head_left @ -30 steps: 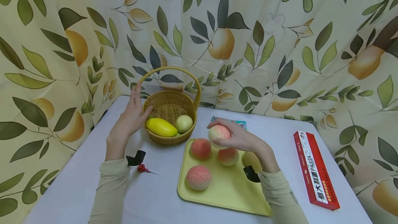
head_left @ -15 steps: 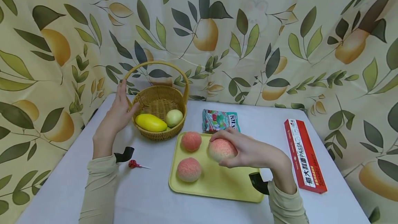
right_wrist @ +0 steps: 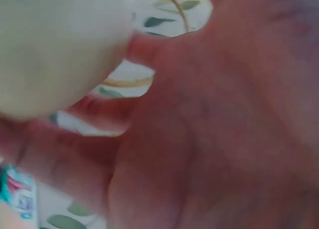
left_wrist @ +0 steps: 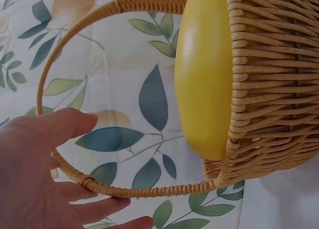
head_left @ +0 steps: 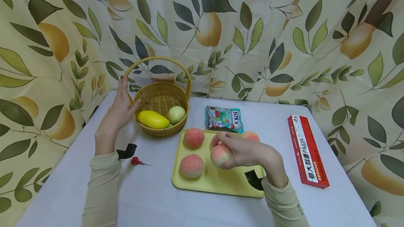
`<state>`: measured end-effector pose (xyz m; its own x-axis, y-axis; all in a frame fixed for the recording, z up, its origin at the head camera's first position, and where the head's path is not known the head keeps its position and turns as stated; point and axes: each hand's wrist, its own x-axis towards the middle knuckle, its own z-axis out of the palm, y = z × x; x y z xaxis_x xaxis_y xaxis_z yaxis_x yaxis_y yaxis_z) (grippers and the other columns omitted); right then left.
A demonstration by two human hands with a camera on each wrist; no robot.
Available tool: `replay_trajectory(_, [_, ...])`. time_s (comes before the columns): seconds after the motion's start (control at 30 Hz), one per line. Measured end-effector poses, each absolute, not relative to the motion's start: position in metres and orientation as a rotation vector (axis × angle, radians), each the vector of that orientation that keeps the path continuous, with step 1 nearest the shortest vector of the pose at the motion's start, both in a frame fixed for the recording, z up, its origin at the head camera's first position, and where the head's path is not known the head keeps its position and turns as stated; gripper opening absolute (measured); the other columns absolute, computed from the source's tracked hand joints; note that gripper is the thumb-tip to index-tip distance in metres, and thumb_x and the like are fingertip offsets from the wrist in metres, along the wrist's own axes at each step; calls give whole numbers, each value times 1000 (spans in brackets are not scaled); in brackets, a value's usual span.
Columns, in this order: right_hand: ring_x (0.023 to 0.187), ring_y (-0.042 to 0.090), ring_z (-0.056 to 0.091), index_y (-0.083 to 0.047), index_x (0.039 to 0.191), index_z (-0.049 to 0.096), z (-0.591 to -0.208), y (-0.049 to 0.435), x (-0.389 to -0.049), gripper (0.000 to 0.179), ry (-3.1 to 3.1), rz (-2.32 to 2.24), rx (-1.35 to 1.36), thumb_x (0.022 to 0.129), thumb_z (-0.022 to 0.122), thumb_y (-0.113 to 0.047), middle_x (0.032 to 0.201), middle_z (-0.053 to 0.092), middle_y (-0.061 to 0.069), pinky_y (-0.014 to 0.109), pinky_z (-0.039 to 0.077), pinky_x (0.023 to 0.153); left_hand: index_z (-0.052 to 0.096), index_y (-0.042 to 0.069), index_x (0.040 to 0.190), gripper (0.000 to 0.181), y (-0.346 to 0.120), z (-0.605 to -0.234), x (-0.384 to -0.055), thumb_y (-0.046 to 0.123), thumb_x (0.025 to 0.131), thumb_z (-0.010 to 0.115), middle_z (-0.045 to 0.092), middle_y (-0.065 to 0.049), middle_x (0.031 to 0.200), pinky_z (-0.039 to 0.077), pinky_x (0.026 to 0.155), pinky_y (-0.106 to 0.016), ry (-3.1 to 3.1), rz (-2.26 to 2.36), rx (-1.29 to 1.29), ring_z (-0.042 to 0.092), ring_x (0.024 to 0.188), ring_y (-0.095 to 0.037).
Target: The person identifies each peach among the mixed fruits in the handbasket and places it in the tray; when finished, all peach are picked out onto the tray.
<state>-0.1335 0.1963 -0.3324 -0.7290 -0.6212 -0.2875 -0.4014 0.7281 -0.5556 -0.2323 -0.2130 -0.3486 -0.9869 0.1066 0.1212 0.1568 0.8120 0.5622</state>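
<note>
My right hand [head_left: 244,150] grips a pink-and-cream peach [head_left: 221,155] over the middle of a yellow tray [head_left: 217,186]; whether the peach touches the tray I cannot tell. Its pale underside fills the upper left of the right wrist view. Two peaches sit on the tray's left side, a back peach [head_left: 194,138] and a front peach [head_left: 192,166]. Two more show partly behind my right hand. My left hand [head_left: 118,111], fingers extended, rests against the handle of a wicker basket [head_left: 162,95]. Inside the basket lie a long yellow fruit [head_left: 153,119] and a pale green round fruit [head_left: 176,114].
A teal candy bag [head_left: 224,118] lies behind the tray. To the right is a red pasta box [head_left: 307,150]. A red lollipop [head_left: 135,161] lies near my left wrist. Leaf-patterned cloth hangs behind the white table [head_left: 151,199].
My right hand has carried the held peach from above the tray's back edge to over its middle. The view has shifted, and the left hand stays at the basket handle.
</note>
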Motion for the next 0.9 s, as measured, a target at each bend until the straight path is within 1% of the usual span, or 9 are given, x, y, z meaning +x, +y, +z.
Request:
replay_trajectory(0.07, [100,14,56,-22,120,55,-337,192,-132,48,2439,-583,-742,78,79,-22,110,57,-1,30,49,86,-33,31,157,93,-211,-347,-232,46,107,43,-27,-12,170,20,107,-87,-2911,-910,-213,12,154,-58])
replay_trajectory(0.17, [89,14,55,-22,116,51,-344,184,-128,48,2395,-493,-669,77,79,-18,104,52,2,30,46,78,-34,32,157,92,-208,-345,-232,49,107,41,-28,-11,170,19,106,-88,-2918,-915,-212,12,154,-58])
replay_trajectory(0.27, [83,16,55,-21,115,49,-349,178,-126,50,2395,-437,-611,76,80,-13,103,48,5,30,45,73,-35,32,156,92,-205,-344,-231,50,107,41,-30,-10,170,20,105,-88,-2930,-914,-211,13,153,-60])
replay_trajectory(0.4, [77,19,54,-20,114,47,-353,175,-124,54,2411,-391,-557,74,80,-6,103,46,7,30,44,70,-34,31,157,92,-202,-344,-231,49,107,41,-29,-10,170,22,106,-87,-2930,-909,-222,14,152,-60])
replay_trajectory(0.6, [75,21,52,-21,111,46,-357,172,-123,55,2406,-326,-547,71,80,-4,102,46,7,31,43,66,-36,30,156,92,-202,-344,-230,50,107,39,-31,-12,169,22,109,-85,-2945,-923,-218,11,153,-59])
replay_trajectory(0.8, [77,18,53,-20,109,47,-360,167,-122,54,2418,-313,-590,69,82,-9,101,46,5,29,44,67,-37,29,155,93,-206,-348,-228,50,107,40,-31,-14,168,22,109,-84,-2955,-926,-188,9,154,-58])
replay_trajectory(0.9, [74,17,55,-19,108,46,-360,165,-122,55,2404,-328,-590,69,83,-9,103,44,5,27,46,63,-36,28,156,94,-207,-349,-227,51,107,40,-31,-14,168,22,108,-85,-2957,-926,-184,9,155,-57])
